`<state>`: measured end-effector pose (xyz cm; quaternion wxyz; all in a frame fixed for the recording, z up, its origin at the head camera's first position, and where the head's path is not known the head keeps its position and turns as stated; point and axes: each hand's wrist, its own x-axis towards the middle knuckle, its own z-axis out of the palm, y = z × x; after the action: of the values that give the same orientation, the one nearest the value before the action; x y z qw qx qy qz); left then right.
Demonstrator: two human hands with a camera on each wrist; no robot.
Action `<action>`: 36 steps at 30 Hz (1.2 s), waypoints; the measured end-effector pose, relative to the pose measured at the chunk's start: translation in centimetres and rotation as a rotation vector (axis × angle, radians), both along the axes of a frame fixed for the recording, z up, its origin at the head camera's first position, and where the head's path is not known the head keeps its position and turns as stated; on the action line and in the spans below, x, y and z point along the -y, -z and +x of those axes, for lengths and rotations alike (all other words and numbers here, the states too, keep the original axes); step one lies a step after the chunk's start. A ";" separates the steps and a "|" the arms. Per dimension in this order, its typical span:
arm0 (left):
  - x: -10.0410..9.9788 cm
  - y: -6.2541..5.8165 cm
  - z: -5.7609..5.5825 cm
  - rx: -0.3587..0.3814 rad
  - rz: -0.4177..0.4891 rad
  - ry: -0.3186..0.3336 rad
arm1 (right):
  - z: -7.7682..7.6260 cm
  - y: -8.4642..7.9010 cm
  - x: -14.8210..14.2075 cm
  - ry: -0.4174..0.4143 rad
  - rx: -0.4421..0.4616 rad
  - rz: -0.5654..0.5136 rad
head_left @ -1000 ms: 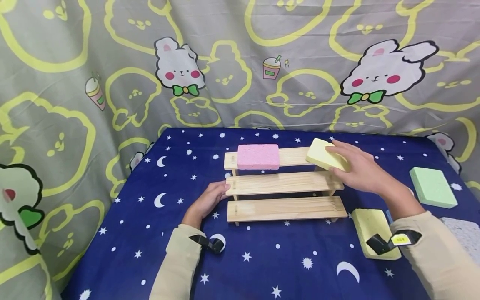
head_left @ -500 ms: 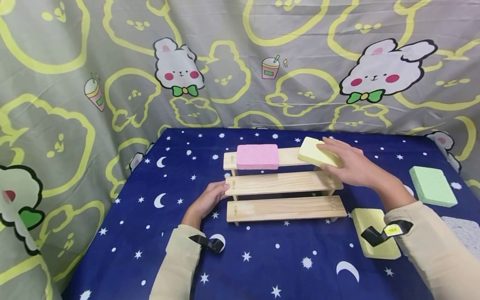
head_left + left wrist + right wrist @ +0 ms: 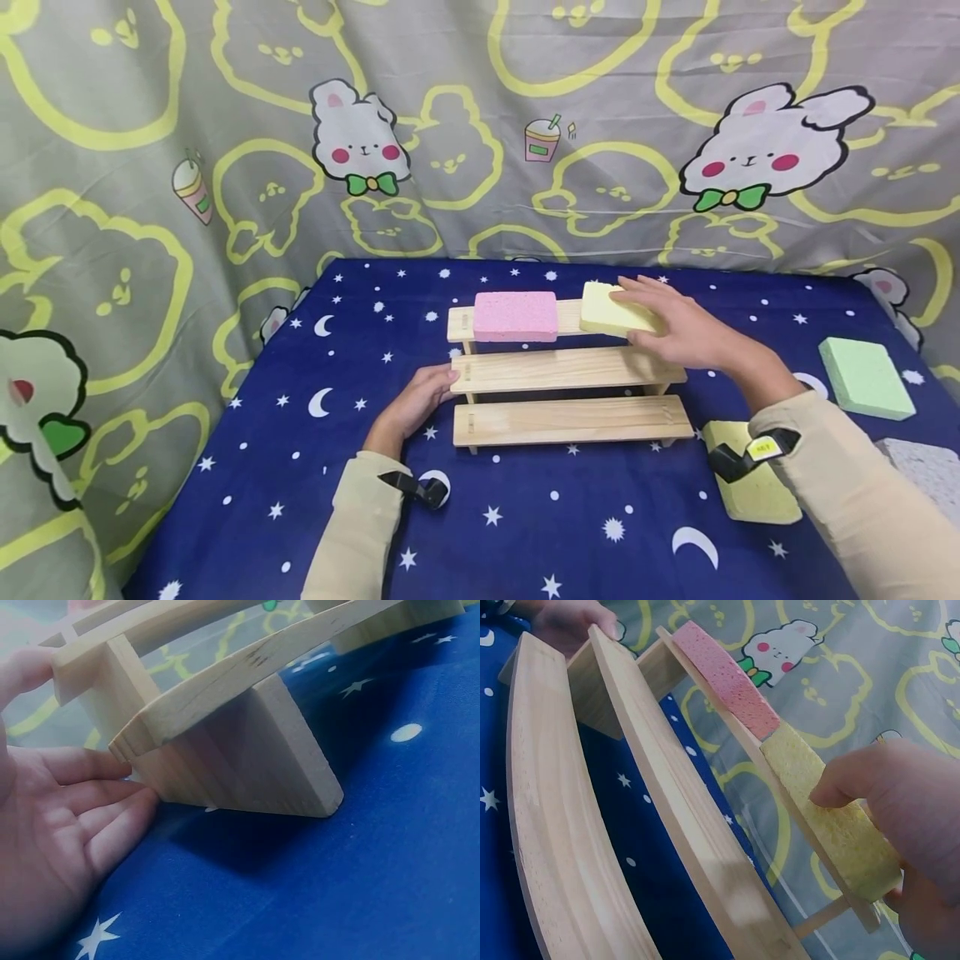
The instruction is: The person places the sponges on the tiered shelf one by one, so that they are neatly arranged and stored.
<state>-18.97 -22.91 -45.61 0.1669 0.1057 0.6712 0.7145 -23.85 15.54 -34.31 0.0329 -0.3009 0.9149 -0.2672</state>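
Note:
My right hand [image 3: 678,323] grips a pale yellow sponge [image 3: 611,310] at the right part of the top shelf of a three-tier wooden rack [image 3: 562,369]. In the right wrist view, the thumb lies across the face of this yellow sponge [image 3: 817,802]. A pink sponge [image 3: 515,317] occupies the left part of that shelf, with a narrow gap between the two in the head view. At the rack's left end is my left hand [image 3: 420,398]. Its thumb touches the middle shelf's end, and its nearly straight fingers [image 3: 97,769] touch the side panel.
Right of the rack lies another yellow sponge [image 3: 757,483], partly under my right forearm. Farther right are a green sponge [image 3: 867,377] and a grey speckled one [image 3: 926,471]. A dark blue starry cloth [image 3: 570,542] covers the table; a patterned curtain [image 3: 465,200] hangs behind.
My right hand has moved left along the top shelf with the yellow sponge, bringing it closer to the pink one and more level. The left hand and the rack have stayed put.

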 end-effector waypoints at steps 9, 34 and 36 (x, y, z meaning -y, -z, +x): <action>-0.3 0.0 -0.2 -0.011 0.014 0.002 | -0.5 -0.1 1.1 -0.037 -0.007 -0.001; -0.3 0.2 0.5 -0.014 -0.024 -0.034 | -0.4 0.7 1.4 -0.039 -0.051 -0.051; -0.3 0.1 0.5 -0.017 -0.022 -0.039 | -0.3 0.7 0.9 -0.008 -0.060 -0.064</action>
<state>-18.51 -22.65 -45.75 0.1483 0.0966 0.6823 0.7094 -24.16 14.64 -35.03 -0.0033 -0.3132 0.9052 -0.2872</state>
